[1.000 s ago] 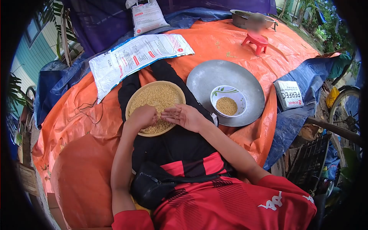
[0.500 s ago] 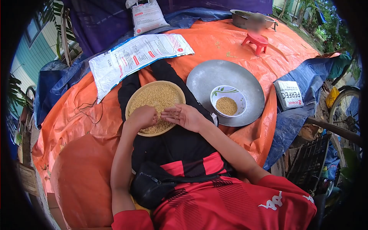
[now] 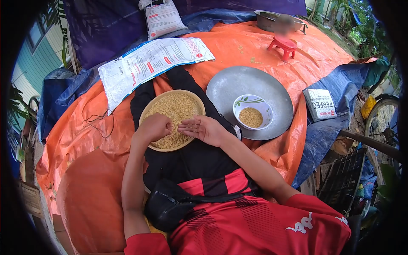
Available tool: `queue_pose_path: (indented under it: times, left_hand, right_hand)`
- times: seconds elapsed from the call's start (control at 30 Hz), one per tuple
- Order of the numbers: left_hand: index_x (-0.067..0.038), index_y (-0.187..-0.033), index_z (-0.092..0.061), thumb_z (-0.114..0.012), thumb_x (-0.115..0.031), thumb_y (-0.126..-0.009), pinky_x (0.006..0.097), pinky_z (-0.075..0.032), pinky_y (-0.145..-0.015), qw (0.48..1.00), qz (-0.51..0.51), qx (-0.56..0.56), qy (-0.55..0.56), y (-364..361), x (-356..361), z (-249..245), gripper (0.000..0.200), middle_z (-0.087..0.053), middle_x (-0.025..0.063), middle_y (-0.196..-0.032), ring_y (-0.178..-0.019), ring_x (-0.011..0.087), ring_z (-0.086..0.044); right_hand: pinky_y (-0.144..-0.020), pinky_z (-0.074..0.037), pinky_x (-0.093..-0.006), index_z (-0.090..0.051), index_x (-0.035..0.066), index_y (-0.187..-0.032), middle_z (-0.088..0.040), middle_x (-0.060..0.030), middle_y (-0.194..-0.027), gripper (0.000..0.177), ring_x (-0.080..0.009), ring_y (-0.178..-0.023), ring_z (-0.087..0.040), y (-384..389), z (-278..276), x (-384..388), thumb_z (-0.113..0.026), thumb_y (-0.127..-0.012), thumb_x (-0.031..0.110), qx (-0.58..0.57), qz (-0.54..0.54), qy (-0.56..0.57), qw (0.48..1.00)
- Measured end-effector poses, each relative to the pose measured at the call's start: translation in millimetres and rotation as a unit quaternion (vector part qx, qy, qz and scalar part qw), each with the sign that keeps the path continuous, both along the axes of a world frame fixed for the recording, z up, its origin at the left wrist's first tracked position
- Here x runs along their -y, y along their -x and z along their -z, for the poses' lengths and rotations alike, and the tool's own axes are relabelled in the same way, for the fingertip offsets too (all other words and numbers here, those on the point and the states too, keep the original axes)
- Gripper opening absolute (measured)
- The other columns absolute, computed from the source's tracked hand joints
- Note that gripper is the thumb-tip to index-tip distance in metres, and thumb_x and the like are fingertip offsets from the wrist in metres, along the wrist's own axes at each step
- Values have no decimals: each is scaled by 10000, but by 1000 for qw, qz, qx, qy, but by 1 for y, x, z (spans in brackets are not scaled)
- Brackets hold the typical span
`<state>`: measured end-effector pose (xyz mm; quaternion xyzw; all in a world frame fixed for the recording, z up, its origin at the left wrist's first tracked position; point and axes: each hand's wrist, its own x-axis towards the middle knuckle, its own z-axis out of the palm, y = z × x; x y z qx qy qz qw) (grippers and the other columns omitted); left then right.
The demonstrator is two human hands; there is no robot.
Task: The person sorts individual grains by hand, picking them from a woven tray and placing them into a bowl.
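Observation:
A round tan basket [image 3: 197, 98] of pale grain rests on my black-trousered legs. Over its left part is my left hand [image 3: 156, 127], its fingers curled together; whatever they pinch is too small to make out. My right hand [image 3: 205, 129] reaches in at the right side, palm turned up and fingers spread slightly apart above the grain. To the right, a white bowl [image 3: 266, 111] with a green leaf pattern holds more yellowish grain. This bowl stands on a large round metal tray [image 3: 225, 87].
An empty printed sack [image 3: 148, 61] lies beyond the basket, with a full sack [image 3: 163, 19] behind it. A small red stool [image 3: 284, 46] and a metal basin [image 3: 265, 21] stand farther back. A folded printed bag [image 3: 319, 105] lies right, on blue tarp; orange tarp [image 3: 238, 42] covers the ground.
My left hand has shifted slightly left and up over the basket. My right hand has barely moved.

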<state>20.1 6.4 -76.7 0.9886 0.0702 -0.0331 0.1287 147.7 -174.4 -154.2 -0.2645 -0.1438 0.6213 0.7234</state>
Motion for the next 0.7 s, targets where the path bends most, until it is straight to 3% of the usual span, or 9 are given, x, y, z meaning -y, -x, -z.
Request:
queue_pose_path:
  times: [0.13, 0.33, 0.43, 0.63, 0.7]
  left_hand:
    - [-31, -801, -676, -660, -155, -737, 390, -491, -666, 999, -3, 54, -7, 0, 12, -19, 141, -656, 131, -724, -723, 283, -651]
    - [-6, -809, -659, -644, -150, -782, 382, -488, -659, 981, 85, 141, 99, -12, 27, -11, 147, -645, 137, -704, -698, 288, -641]
    - [-5, -814, -661, -649, -144, -784, 384, -490, -664, 979, 102, 162, 65, -14, 26, -6, 143, -650, 141, -713, -697, 289, -643]
    - [-38, -786, -680, -687, -178, -750, 387, -494, -673, 996, 36, 84, 15, -6, 10, -4, 145, -677, 131, -753, -716, 290, -652]
    - [-58, -760, -688, -713, -210, -723, 389, -497, -678, 999, 17, 9, -26, -3, 2, 8, 158, -676, 122, -733, -717, 289, -655]
  right_hand:
    - [-1055, -438, -384, -477, -155, -1206, -558, -269, -1215, 468, -343, -1179, -551, 0, -1, -1, -350, -1007, 249, -14, 2, 0, 1000]
    - [-1050, -446, -388, -463, -164, -1199, -566, -260, -1181, 461, -350, -1173, -552, 0, 2, -2, -308, -1022, 232, -25, 14, 6, 1000]
    - [-1050, -446, -385, -454, -164, -1208, -566, -259, -1179, 462, -349, -1172, -552, 1, 1, -1, -303, -1023, 232, -21, 18, 6, 1000]
    - [-1054, -440, -373, -459, -160, -1219, -563, -264, -1199, 463, -338, -1174, -553, 1, -1, 0, -337, -1011, 235, -21, 10, -8, 1000]
    - [-1055, -439, -369, -462, -157, -1224, -562, -263, -1208, 459, -328, -1174, -554, 0, 1, -1, -357, -1004, 231, -12, 9, -2, 1000]
